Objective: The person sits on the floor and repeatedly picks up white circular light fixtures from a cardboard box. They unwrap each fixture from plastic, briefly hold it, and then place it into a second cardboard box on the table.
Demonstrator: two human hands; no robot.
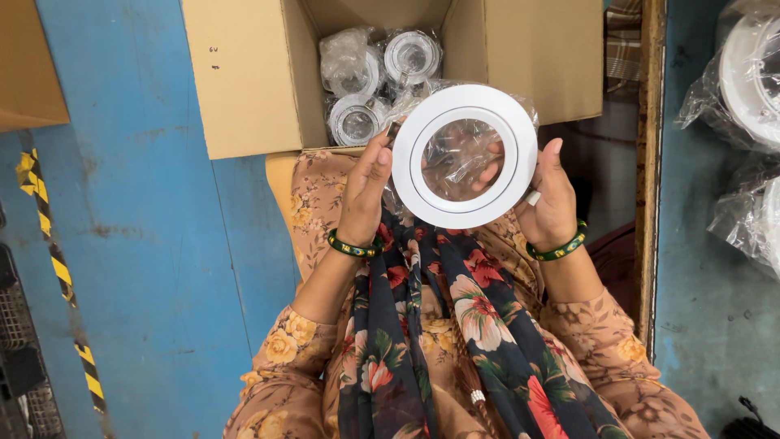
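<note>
Above the lap, left hand (363, 195) and right hand (551, 203) grip a smooth white round ring (465, 156) in crinkled clear plastic, just before an open cardboard box (252, 73) of bagged rings (357, 120).

Cardboard box (252, 73): set far, centre, flaps opened.
Wrapped rings (378, 81): packed inside the box.
Bagged fittings (743, 122): laid far right.
Striped tape (57, 268): stuck along the blue floor (154, 244), left.
</note>
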